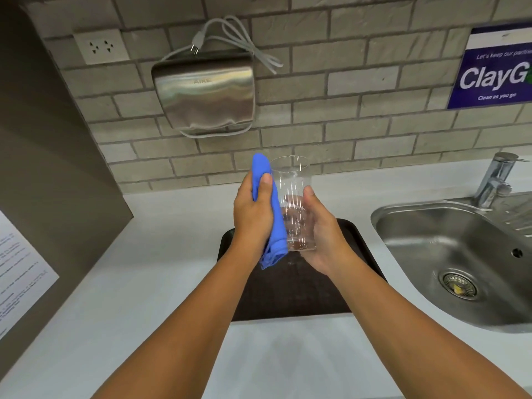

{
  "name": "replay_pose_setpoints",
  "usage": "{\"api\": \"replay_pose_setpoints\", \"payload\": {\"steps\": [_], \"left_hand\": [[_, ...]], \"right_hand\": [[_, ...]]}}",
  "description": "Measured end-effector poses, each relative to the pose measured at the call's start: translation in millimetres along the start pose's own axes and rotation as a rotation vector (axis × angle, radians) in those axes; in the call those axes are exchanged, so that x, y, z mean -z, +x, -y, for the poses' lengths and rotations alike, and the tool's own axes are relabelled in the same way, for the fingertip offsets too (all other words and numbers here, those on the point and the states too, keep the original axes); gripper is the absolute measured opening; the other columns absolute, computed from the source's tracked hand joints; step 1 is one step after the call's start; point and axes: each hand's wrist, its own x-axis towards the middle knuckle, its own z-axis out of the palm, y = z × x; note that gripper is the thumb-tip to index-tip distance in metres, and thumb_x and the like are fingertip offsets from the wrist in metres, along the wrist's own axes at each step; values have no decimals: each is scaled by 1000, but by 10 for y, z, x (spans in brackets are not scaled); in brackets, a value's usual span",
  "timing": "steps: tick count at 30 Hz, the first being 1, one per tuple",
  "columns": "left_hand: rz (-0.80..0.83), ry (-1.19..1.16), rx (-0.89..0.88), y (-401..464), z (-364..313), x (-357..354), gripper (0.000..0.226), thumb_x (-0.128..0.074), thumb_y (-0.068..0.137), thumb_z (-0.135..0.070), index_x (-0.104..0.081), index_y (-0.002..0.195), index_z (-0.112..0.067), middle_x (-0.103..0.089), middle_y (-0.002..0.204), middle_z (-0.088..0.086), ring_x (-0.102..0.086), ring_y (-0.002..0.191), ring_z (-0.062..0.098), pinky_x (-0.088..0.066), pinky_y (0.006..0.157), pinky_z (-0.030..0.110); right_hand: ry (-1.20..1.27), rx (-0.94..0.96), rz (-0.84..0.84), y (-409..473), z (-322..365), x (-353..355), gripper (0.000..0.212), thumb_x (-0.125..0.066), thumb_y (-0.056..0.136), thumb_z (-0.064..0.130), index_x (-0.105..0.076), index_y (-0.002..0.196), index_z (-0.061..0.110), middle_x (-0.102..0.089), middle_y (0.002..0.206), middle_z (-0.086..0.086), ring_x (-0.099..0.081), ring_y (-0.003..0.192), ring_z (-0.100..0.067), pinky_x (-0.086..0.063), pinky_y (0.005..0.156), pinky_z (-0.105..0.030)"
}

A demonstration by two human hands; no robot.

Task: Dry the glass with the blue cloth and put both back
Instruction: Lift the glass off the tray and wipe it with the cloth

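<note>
A clear drinking glass (pixel 290 180) is held upright in the air above a dark tray (pixel 290 295) on the white counter. My right hand (pixel 322 234) grips the glass from the right side near its base. My left hand (pixel 253 214) holds a folded blue cloth (pixel 275 220) and presses it flat against the left wall of the glass. The cloth runs from above the rim level down past the base. The bottom of the glass shows a few drops.
A steel sink (pixel 460 254) with a tap (pixel 495 180) lies to the right. A metal hand dryer (pixel 204 93) with a loose cord hangs on the brick wall behind. A dark side panel with a printed sheet (pixel 20 272) stands at the left.
</note>
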Motion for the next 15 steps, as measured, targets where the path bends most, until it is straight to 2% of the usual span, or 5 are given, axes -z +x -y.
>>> {"api": "replay_pose_setpoints", "payload": {"steps": [3, 5, 7, 9, 15], "left_hand": [[49, 206, -283, -94, -29, -52, 44, -53, 93, -47, -52, 135, -34, -43, 104, -10, -56, 88, -6, -45, 74, 4], [58, 156, -206, -71, -61, -51, 43, -54, 92, -49, -58, 130, -30, -46, 103, -7, -59, 85, 1, -50, 74, 14], [50, 28, 48, 3, -106, -15, 38, -53, 91, -53, -65, 113, -26, -60, 99, 3, -65, 81, 19, -56, 73, 34], [48, -104, 279, 36, -117, 28, 37, -53, 91, -55, -67, 101, -23, -68, 84, 9, -63, 72, 27, -55, 67, 38], [2, -131, 258, -37, -51, 17, 25, -50, 92, -55, -64, 91, -34, -72, 99, 13, -70, 87, 35, -58, 79, 48]], "right_hand": [[2, -6, -7, -21, 13, -3, 73, -65, 75, 60, -67, 126, 9, -71, 116, -16, -68, 105, -33, -50, 100, -50], [36, -6, 39, -40, 19, 7, 65, -62, 79, 61, -72, 118, 10, -73, 109, -14, -71, 98, -30, -54, 92, -47], [89, -10, 79, -57, 27, 14, 58, -58, 83, 61, -74, 110, 11, -74, 99, -12, -72, 89, -28, -58, 81, -43], [95, -3, 95, -66, 35, 23, 60, -55, 85, 61, -72, 112, 10, -73, 94, -10, -70, 84, -29, -59, 75, -41], [27, -15, 49, -81, 31, 6, 60, -53, 90, 60, -67, 123, 12, -70, 103, -13, -71, 87, -28, -56, 80, -44]]}}
